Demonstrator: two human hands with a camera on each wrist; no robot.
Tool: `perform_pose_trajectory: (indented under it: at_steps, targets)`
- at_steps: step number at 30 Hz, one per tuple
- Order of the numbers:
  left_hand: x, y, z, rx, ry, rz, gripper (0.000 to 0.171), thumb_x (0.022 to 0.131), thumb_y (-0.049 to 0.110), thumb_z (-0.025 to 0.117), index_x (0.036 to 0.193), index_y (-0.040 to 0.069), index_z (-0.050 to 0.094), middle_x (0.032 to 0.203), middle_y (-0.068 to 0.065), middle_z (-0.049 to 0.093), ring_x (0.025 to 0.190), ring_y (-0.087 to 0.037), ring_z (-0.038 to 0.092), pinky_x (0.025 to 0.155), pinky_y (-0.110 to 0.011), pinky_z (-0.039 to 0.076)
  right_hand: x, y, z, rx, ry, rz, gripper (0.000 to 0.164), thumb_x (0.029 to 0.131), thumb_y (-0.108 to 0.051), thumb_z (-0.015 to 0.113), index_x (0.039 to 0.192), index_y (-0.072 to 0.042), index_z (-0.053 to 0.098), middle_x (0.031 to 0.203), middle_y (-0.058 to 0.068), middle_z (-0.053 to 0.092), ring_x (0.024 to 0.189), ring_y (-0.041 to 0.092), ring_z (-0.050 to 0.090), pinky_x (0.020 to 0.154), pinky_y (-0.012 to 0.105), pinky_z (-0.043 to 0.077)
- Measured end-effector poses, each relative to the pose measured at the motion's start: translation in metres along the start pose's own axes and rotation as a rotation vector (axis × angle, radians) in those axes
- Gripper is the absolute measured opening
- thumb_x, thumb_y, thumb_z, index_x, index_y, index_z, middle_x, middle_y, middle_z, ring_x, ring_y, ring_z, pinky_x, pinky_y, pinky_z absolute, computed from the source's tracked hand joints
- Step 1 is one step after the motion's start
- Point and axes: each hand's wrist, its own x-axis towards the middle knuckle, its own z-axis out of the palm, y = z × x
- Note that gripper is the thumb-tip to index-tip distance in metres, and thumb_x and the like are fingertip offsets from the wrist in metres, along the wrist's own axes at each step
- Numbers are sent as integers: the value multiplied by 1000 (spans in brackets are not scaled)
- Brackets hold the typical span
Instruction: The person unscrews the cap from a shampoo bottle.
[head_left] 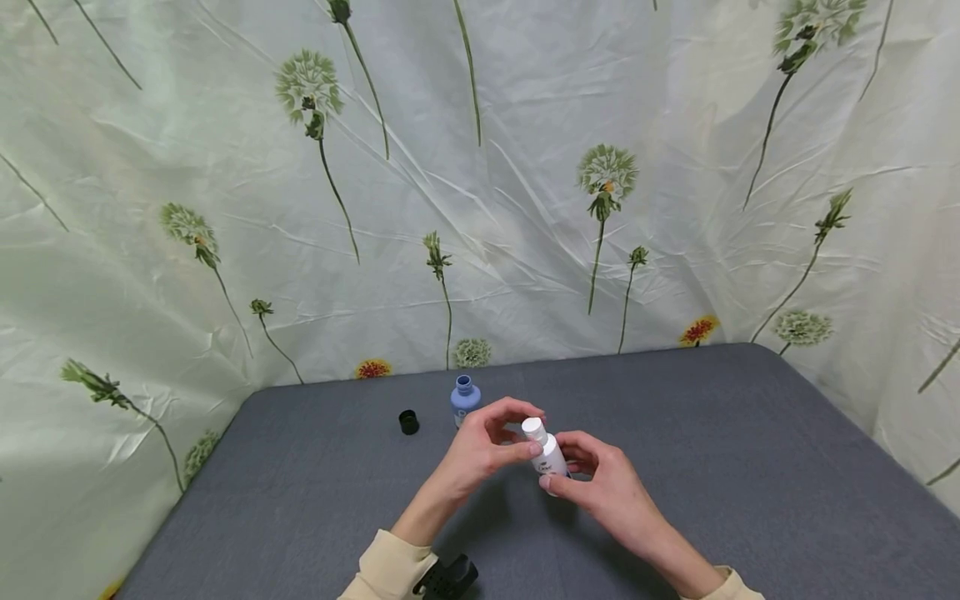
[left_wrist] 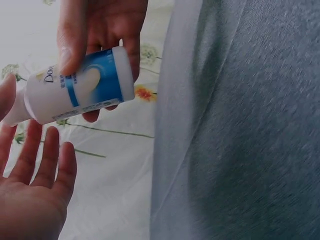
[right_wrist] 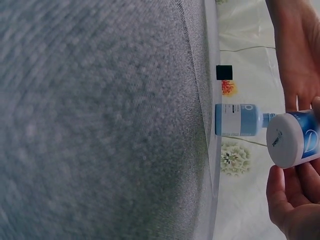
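A small white Dove bottle [head_left: 551,458] with a blue label panel is held tilted above the table. My right hand [head_left: 615,492] grips its body between thumb and fingers. At the bottle's upper end, the thumb and fingers of my left hand [head_left: 480,446] pinch about the white cap [head_left: 534,427]. The left wrist view shows that hand [left_wrist: 37,195] with its other fingers spread below the bottle's neck end. In the right wrist view, the flat white base [right_wrist: 284,140] of the bottle faces the camera.
A blue bottle [head_left: 465,396] with no cap stands upright behind my left hand. To its left, a black cap [head_left: 408,422] rests on the grey table [head_left: 300,500]. A flower-printed white sheet [head_left: 517,208] hangs behind the table's far edge.
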Motion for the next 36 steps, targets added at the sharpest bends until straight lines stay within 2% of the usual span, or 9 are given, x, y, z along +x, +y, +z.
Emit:
perform_pose_trajectory:
  at_steps: [6, 10, 13, 17, 23, 30, 36]
  targets:
    - [1, 4, -5, -36, -77, 93, 42, 93, 8, 68, 134, 10, 60, 140, -3, 55, 126, -24, 50, 97, -47, 44, 2, -1, -1, -7, 11, 28, 46, 79, -21, 84, 119, -10, 65, 109, 3, 69, 98, 18, 64, 91, 45, 50]
    - [-1, 3, -7, -81, -155, 93, 40, 97, 6, 60, 137, 5, 58, 148, -5, 48, 134, -25, 44, 103, -44, 41, 3, -3, -1, -14, 22, 49, 47, 79, -21, 85, 120, -10, 65, 110, 3, 69, 99, 18, 64, 92, 46, 49]
    - [-1, 3, -7, -104, -182, 77, 38, 99, 5, 56, 137, 2, 57, 146, -7, 49, 135, -25, 44, 106, -41, 38, 3, -4, -1, -18, 31, 59, 46, 79, -20, 85, 119, -11, 66, 109, 2, 69, 99, 18, 63, 93, 48, 48]
    - [-1, 3, -6, -92, -160, 48, 36, 100, 7, 55, 136, 4, 58, 138, -7, 57, 129, -24, 50, 104, -40, 41, 4, -3, -1, -34, 36, 61, 47, 78, -22, 86, 118, -11, 66, 107, 2, 69, 98, 17, 63, 93, 48, 48]
    - [0, 3, -5, -29, -79, 26, 32, 96, 8, 64, 128, 7, 64, 124, -7, 66, 108, -29, 61, 92, -45, 48, 4, 0, -2, -29, 30, 58, 46, 77, -24, 86, 117, -14, 66, 105, 1, 69, 96, 18, 64, 92, 45, 49]
    - [1, 2, -4, 21, 0, -31, 32, 90, 9, 72, 120, 3, 65, 115, -7, 68, 95, -26, 62, 85, -40, 51, 2, 0, -1, -14, 17, 22, 43, 79, -21, 85, 116, -11, 66, 105, 3, 69, 95, 17, 64, 90, 44, 50]
    - [0, 1, -4, 50, 55, -31, 29, 85, 9, 77, 112, 6, 67, 107, -6, 67, 92, -22, 61, 82, -37, 49, 0, 0, 0, 5, -3, 3, 43, 79, -20, 84, 117, -9, 66, 106, 3, 69, 96, 17, 64, 89, 39, 50]
